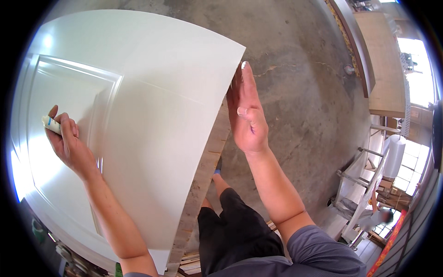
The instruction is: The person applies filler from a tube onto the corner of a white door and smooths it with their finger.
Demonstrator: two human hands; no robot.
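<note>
A large glossy white door panel with a raised rectangular moulding lies to my left and ahead of me. My left hand is over the moulded part, its fingers closed round a small white cylinder with a blue band. Whether that hand touches the panel I cannot tell. Along the panel's right edge, my right hand is held on its side with the fingers stretched out and nothing in it. Its fingertips are close against the edge, and a whitish smear shows on them.
Under the panel runs a rough wooden support. Cracked concrete floor spreads to the right. Stacked brown boards stand at the far right. Beyond a metal frame trolley with a white plastic-wrapped roll, another person is visible.
</note>
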